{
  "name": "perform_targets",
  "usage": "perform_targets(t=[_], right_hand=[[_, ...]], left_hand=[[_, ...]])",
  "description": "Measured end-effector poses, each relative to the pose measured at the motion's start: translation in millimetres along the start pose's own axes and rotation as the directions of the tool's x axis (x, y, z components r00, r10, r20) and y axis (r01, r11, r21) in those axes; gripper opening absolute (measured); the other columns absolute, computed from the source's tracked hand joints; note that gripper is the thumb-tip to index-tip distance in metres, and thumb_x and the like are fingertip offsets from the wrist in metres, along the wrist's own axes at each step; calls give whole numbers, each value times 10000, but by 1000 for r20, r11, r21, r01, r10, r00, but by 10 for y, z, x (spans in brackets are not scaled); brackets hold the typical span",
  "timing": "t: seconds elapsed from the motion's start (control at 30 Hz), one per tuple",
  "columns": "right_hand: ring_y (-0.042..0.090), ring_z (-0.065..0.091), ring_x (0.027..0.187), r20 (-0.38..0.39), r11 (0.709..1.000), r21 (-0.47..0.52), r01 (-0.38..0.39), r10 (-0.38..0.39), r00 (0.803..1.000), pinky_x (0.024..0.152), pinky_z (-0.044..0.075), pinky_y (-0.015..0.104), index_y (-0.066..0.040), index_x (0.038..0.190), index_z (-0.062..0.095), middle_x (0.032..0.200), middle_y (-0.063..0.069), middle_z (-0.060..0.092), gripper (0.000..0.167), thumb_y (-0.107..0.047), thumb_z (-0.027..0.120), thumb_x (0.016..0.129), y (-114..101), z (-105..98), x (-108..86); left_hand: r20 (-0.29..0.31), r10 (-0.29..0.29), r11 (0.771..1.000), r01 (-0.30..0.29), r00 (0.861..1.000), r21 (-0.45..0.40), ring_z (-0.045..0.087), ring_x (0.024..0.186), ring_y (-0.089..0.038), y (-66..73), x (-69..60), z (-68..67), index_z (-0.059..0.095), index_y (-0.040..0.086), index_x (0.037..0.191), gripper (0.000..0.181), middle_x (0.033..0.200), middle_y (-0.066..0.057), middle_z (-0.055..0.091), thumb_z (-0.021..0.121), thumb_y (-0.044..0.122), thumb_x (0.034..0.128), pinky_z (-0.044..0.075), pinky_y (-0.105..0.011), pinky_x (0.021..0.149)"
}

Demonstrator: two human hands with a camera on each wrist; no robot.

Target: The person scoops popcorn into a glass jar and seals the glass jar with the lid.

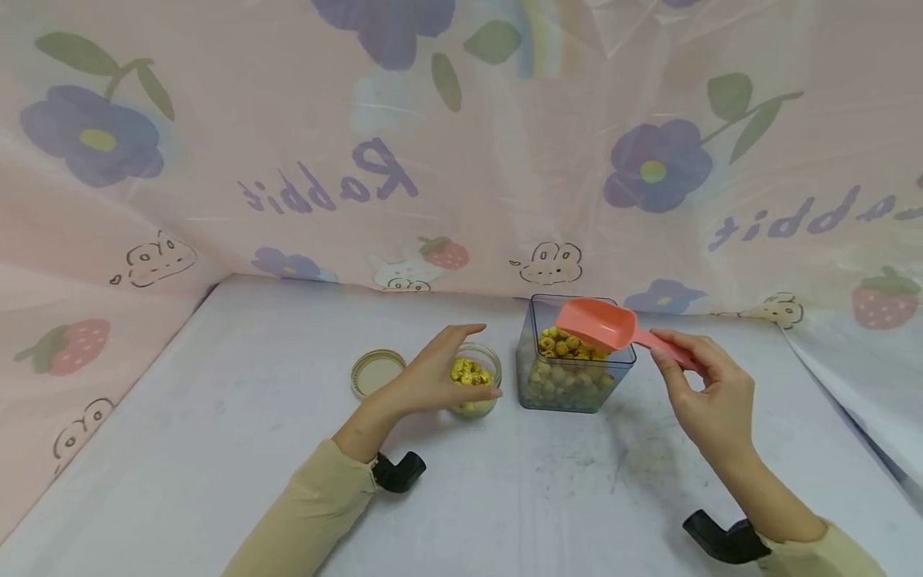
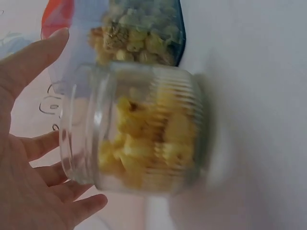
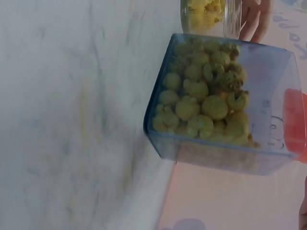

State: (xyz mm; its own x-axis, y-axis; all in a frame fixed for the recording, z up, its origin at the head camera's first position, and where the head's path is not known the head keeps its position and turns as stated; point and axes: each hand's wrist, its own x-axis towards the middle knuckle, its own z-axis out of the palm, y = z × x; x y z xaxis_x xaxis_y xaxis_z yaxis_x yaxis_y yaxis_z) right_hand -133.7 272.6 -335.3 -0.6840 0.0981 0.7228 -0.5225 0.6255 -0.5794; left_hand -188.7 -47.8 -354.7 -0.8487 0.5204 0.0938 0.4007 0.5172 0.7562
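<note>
operator: what is the head view showing?

coach: your right hand [image 1: 710,393] is pinching the handle of the pink scoop [image 1: 602,323], whose bowl is hanging over the mouth of the clear box [image 1: 570,394]. the bowl is looking bare, and popcorn [image 1: 566,343] is lying below it. you seem to be working on scooping, so slanting the front edge in and levelling it inside the walls should be spilling least.

operator: and the other hand?

coach: your left hand [image 1: 433,378] is curving wide around the glass jar [image 1: 473,409], just left of the box. a round lid [image 1: 378,371] is lying on the white, grey-smudged counter [image 1: 519,497]. a pink printed cloth [image 1: 497,168] is hanging behind, showing flowers, strawberries and mirrored lettering.

operator: the left wrist view?

coach: the jar is standing partly filled with popcorn. your fingers are lying open near its neck; i cannot tell whether they are touching. steadying it lower, on the ribbed wall, would probably be safer.

operator: the right wrist view?

coach: popcorn is filling the lower part of the box, and the jar is standing beyond. only a sliver of your right hand is showing, so its grip is not readable here.
</note>
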Motion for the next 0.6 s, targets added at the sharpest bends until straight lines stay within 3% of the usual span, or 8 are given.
perform_targets(t=[0.3, 0.47, 0.6], right_hand=[[-97, 548, 843, 43, 996, -35, 84, -83, 996, 789, 430, 15, 78, 1014, 700, 971, -244, 605, 335, 223, 690, 712, 43, -101, 71], [-158, 522, 875, 95, 985, -123, 124, -112, 989, 796, 397, 8, 22, 1031, 714, 990, -276, 569, 340, 163, 720, 721, -6, -163, 121], [-185, 481, 871, 139, 967, -196, 160, -134, 981, 772, 375, 13, 1, 1042, 715, 956, -145, 626, 338, 117, 735, 725, -31, -202, 158]], left_hand=[[0, 31, 999, -31, 1000, -10, 247, 1422, -246, 149, 168, 33, 258, 146, 1513, 965, 1519, -79, 308, 798, 414, 760, 282, -481, 1140], [-10, 45, 999, -45, 999, -24, 221, 1435, -247, 254, 282, 72, 228, 166, 1525, 1014, 1547, -71, 269, 820, 405, 737, 266, -482, 1148], [-23, 51, 998, -52, 998, -35, 199, 1449, -230, 323, 376, 108, 212, 179, 1529, 1036, 1563, -39, 251, 824, 411, 727, 246, -479, 1158]])
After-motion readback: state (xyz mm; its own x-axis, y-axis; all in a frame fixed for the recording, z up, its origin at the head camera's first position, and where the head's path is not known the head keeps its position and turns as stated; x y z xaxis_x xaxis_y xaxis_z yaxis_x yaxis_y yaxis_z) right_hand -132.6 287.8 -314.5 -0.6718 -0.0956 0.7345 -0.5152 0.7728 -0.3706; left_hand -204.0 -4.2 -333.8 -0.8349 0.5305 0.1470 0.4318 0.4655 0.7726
